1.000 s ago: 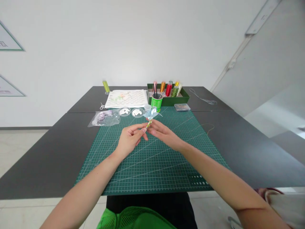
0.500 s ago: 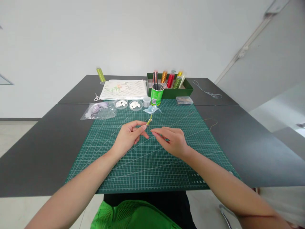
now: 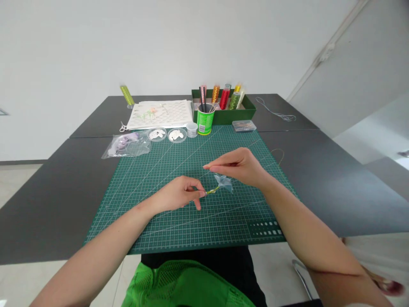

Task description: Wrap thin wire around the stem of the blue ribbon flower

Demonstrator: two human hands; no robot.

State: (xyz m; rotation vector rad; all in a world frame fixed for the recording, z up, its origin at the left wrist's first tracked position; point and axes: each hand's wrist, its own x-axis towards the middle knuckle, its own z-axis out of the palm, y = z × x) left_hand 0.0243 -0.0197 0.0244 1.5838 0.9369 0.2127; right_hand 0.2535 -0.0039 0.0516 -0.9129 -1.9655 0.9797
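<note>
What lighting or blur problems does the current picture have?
Head view: soft, even light on the mat, no harsh glare; head view: the flower lacks fine petal detail; head view: the red spool smears near its top; head view: the lower-right corner is too blurred to read.

A plain white wall is rising behind the bench, whose dark top is stretching wide with a thin seam running across it. Over on the left, a dark skirting is edging the wall's foot, and a pale tiled floor is spreading below. To the right, a light-coloured strip is slanting downward, and soft brightness is washing over the greyish surface beyond. A curved metal bar is showing near the floor.
</note>
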